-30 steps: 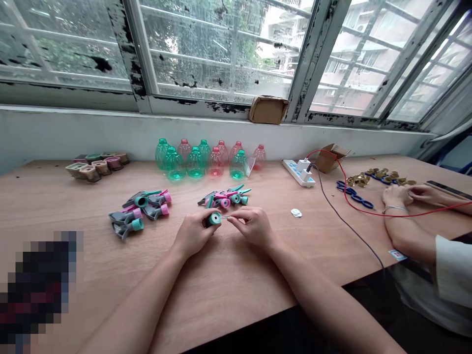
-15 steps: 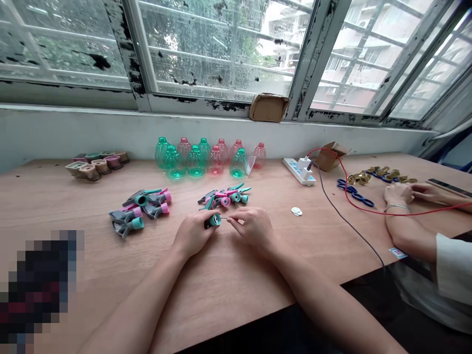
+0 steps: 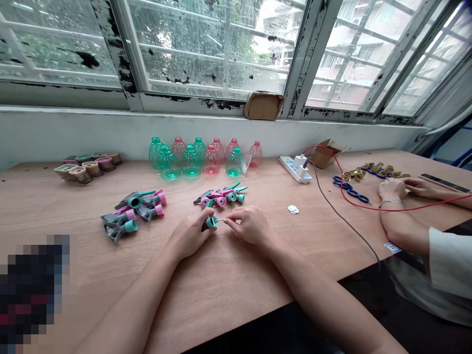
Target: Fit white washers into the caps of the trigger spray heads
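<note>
My left hand (image 3: 187, 236) is closed around a grey and teal trigger spray head (image 3: 211, 222), its round collar turned to the right. My right hand (image 3: 251, 225) pinches a thin pale rod or tube (image 3: 221, 220), whose left end reaches the collar's opening; how far inside it goes I cannot tell. Just beyond my hands lies a pile of spray heads (image 3: 221, 197) in pink, teal and grey. More spray heads (image 3: 134, 209) lie in a group to the left.
Several green (image 3: 191, 164) and red (image 3: 211, 162) clear bottles stand by the wall. White discs (image 3: 293, 209) lie to the right. A power strip (image 3: 295, 169) has cables crossing the table. At right, a co-worker's hands (image 3: 393, 189) are near blue-handled scissors (image 3: 357, 195) and brass-coloured pieces (image 3: 354, 174).
The whole view has shifted slightly. The collar is tipped a little differently in my left hand, and the rod's end now meets it at a slant. Both hands keep their grip.
</note>
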The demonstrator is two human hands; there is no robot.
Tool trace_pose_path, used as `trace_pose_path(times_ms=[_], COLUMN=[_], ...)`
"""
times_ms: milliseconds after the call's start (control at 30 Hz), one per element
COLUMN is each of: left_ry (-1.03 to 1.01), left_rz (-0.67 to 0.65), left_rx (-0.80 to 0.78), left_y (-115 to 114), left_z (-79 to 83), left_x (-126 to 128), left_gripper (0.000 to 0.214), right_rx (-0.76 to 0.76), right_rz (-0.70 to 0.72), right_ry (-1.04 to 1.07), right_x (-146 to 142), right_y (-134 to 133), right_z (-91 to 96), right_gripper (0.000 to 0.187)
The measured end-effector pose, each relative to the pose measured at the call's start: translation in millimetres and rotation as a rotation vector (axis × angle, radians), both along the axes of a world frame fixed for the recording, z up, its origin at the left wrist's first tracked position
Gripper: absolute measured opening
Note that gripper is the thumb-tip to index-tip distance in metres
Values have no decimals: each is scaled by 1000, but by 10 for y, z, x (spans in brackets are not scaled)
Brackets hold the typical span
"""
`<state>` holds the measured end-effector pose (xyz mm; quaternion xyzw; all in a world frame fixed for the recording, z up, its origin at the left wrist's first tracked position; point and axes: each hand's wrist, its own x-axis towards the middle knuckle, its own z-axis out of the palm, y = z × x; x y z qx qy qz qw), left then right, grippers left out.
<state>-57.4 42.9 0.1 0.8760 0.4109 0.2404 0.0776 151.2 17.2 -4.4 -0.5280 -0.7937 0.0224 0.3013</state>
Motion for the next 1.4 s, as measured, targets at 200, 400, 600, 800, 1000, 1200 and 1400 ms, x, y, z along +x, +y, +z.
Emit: trace_pose_path(times_ms=[200,400,600,800,1000,1200,1400], left_ry=[23,14,23,3,-23,-23,-17], left_rz=[-83,-88,-102,-113,-100,-100,-96], left_rx=[-22,-25,-42,-62,-70,-70,-70], left_y=[-29,-33,-30,-50,-63,-69,-78], left_z=[60,67,55,61,63,63,86], left_x=[15,12,25,43,43,50,56], left_gripper=[10,17,25,30,28,27,28], right_rx=[-20,-34,-41,-55,-83,-258,-304], right_rz=[-7,0,42,72,66,116,122], right_ry=[4,22,69,113,189,319,380], right_x=[11,14,87,137,200,242,219], right_y=[12,8,13,46,61,111,103], right_z=[5,19,30,4,14,-16,-22], right_gripper=[19,20,18,17,16,28,30])
